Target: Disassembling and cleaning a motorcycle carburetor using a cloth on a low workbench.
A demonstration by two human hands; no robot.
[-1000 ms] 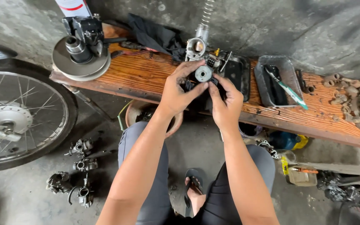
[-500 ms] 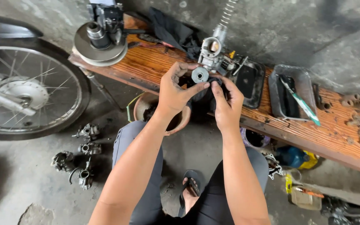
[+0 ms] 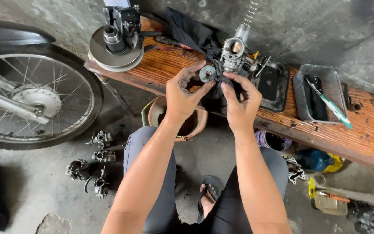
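Observation:
Both my hands are raised over a worn wooden bench (image 3: 334,130). My left hand (image 3: 182,95) pinches a small round grey metal part (image 3: 207,73) between thumb and fingers. My right hand (image 3: 241,102) grips a dark rag (image 3: 215,93) bunched just below that part, its fingertips touching the part's right side. Directly behind them a metal carburetor (image 3: 234,54) with a spring on top stands on the bench. My fingers are smeared with black grease.
A round clutch pulley (image 3: 115,47) sits at the bench's left end. Two dark metal trays (image 3: 319,93) lie at right, one holding a green-handled brush (image 3: 332,106). A spoked motorcycle wheel (image 3: 31,99) stands at left, several carburetors (image 3: 91,162) on the floor, a clay bowl (image 3: 187,125) under the bench.
The view has swung left and down, so the bench and wheel sit further right. My hands have stayed together on the round part and rag, with fingers shifted slightly.

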